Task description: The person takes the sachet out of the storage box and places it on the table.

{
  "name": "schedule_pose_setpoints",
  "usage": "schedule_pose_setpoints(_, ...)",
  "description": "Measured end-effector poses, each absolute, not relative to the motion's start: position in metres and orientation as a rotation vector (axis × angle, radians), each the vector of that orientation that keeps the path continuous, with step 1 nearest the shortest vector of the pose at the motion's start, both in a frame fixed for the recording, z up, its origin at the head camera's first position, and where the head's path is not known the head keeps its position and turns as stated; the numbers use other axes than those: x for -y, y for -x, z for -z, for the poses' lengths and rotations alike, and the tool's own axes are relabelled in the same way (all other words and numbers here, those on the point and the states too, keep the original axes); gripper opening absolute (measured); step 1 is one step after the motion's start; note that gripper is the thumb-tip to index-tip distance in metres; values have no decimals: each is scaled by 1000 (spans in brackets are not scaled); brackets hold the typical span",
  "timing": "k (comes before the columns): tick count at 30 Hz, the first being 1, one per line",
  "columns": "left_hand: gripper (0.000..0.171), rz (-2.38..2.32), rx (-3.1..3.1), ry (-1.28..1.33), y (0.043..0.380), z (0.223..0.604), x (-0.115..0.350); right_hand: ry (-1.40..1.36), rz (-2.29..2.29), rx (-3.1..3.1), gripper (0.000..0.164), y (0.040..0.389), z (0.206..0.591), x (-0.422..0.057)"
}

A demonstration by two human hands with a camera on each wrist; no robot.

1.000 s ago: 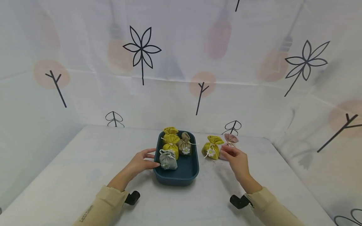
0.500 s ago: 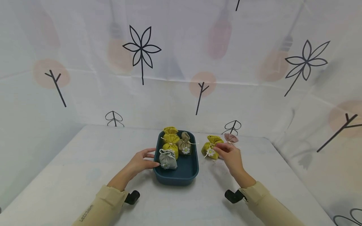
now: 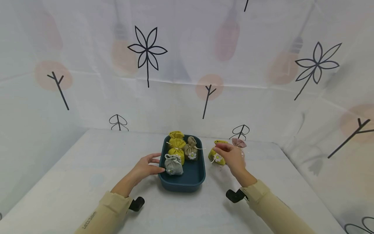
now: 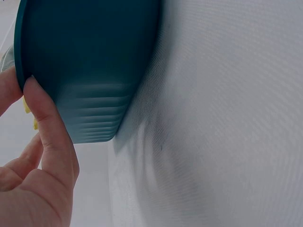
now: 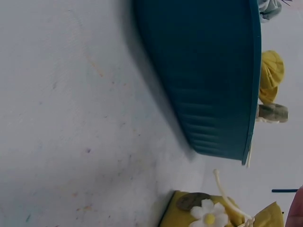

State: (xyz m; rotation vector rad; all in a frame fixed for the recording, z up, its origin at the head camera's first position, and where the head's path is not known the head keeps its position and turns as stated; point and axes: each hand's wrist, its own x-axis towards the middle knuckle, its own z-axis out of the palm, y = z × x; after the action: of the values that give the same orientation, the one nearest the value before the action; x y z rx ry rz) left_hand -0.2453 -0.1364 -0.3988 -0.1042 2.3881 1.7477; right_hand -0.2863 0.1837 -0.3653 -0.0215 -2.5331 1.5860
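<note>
A: Head view: which step is in hand?
B: Apparently a reach for the yellow drawstring pouch (image 3: 212, 157), standing on the table (image 3: 96, 169) right of the dark teal bin (image 3: 182, 188). The right hand (image 3: 234, 159) has thumb and fingers at its neck; whether they grip cannot be told. The next move would call for a light pinch there.
A: Compared with one second earlier?
B: The right hand has shifted leftward from the pink pouch (image 3: 239, 143); the bin's four pouches (image 3: 176, 151) are unchanged.
A: Left wrist view?
B: The left hand (image 4: 47, 189) pinches the bin's rim, presumably steadying it.
A: Right wrist view?
B: A fingertip (image 5: 297, 213) beside the yellow pouch's gathered top; no grip visible.
</note>
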Motion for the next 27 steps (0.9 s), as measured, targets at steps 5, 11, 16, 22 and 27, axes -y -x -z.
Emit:
schedule_pose_setpoints(5,72,-1751,-2384,117,246,399,137,-43,-1697,2515,42,290,361,-177)
schedule_pose_setpoints(11,73,-1745,-2390,120,247,399,137,-57,-1793,2506,37,296,357,-169)
schedule_pose_setpoints(16,73,-1741,-2393,110,247,400,136,-69,-1735,2548,43,303,355,-161)
schedule_pose_setpoints(22,73,-1746,-2389,108,248,401,137,-116,-1722,2570,40,309,352,-153)
schedule_pose_setpoints(27,73,-1746,-2386,106,248,400,137,-137,-1758,2565,39,313,348,-147)
